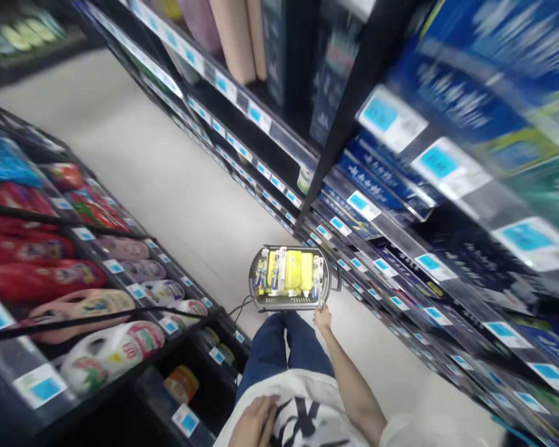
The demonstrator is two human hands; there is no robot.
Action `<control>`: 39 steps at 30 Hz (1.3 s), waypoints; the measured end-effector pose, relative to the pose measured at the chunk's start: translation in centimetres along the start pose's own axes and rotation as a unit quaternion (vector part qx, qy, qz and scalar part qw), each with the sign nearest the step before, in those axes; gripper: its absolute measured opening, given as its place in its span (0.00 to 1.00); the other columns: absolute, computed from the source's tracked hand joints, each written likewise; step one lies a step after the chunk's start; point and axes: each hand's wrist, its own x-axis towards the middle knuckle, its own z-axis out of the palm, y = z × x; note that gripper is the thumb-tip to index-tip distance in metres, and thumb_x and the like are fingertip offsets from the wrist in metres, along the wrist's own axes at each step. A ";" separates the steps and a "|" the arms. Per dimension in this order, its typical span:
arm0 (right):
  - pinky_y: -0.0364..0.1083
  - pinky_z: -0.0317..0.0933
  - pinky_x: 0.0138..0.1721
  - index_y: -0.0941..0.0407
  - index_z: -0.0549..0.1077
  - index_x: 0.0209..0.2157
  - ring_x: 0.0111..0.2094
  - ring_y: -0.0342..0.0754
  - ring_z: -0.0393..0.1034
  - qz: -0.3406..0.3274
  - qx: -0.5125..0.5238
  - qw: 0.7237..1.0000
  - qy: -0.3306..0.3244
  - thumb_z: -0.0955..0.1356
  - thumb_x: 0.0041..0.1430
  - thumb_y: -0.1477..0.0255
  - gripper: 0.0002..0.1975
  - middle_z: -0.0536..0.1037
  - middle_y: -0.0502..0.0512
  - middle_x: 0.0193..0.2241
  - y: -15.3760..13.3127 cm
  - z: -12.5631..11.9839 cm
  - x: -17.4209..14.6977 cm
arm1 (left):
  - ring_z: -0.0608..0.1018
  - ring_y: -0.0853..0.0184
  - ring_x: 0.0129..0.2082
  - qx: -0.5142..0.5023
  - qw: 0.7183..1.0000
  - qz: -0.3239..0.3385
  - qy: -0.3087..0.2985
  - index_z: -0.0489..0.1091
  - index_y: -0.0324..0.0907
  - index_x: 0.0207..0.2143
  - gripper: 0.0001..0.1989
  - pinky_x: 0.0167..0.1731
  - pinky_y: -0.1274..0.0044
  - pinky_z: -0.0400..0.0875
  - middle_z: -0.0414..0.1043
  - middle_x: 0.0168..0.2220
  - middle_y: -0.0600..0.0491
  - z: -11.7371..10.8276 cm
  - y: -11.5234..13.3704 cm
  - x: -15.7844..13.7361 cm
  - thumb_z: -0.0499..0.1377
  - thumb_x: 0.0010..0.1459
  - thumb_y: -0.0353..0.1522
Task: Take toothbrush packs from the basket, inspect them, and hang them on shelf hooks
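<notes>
A dark shopping basket (256, 304) appears in front of my legs in the middle of the head view. Inside it lie yellow packs (293, 271) and several toothbrush packs (275, 270). My right hand (323, 317) is closed at the basket's near right corner, around the end of a pale strip that looks like the basket's handle; blur hides the exact grip. At the bottom of the view, my left hand (256, 423) rests against the front of my white shirt (302, 403), holding nothing, its fingers stretched out.
Shelves of blue boxes (382, 180) and price tags line the right side. On the left, a shelf holds detergent bottles (114, 354) and red packs (41, 279). A pale floor aisle (135, 161) runs between them. Thin dark cables (239, 308) hang by the left shelf's corner.
</notes>
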 end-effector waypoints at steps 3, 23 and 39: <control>0.45 0.65 0.31 0.54 0.66 0.31 0.26 0.50 0.72 -0.082 0.039 0.996 -0.017 0.63 0.55 0.73 0.01 0.71 0.50 0.20 -2.6 -2.0 -4.7 | 0.78 0.59 0.49 0.000 1.000 0.016 0.012 0.72 0.45 0.51 0.20 0.52 0.68 0.73 0.76 0.48 0.44 -3.2 4.1 0.9 0.44 0.71 0.38; 0.42 0.56 0.30 0.53 0.63 0.33 0.28 0.43 0.57 -0.504 0.288 0.811 -0.074 0.64 0.64 0.52 0.18 0.62 0.46 0.26 -12.4 -9.5 -30.7 | 0.76 0.62 0.49 -0.262 0.911 0.205 0.244 0.63 0.40 0.57 0.21 0.46 0.71 0.75 0.71 0.53 0.43 -13.1 13.2 0.2 0.55 0.66 0.41; 0.41 0.55 0.26 0.54 0.63 0.30 0.24 0.40 0.58 -0.577 0.314 0.754 -0.022 0.73 0.55 0.61 0.16 0.65 0.46 0.24 -9.5 -10.4 -34.6 | 0.78 0.65 0.41 -0.327 0.859 0.311 0.243 0.71 0.39 0.46 0.17 0.44 0.76 0.73 0.75 0.43 0.46 -14.2 18.0 -4.1 0.66 0.57 0.35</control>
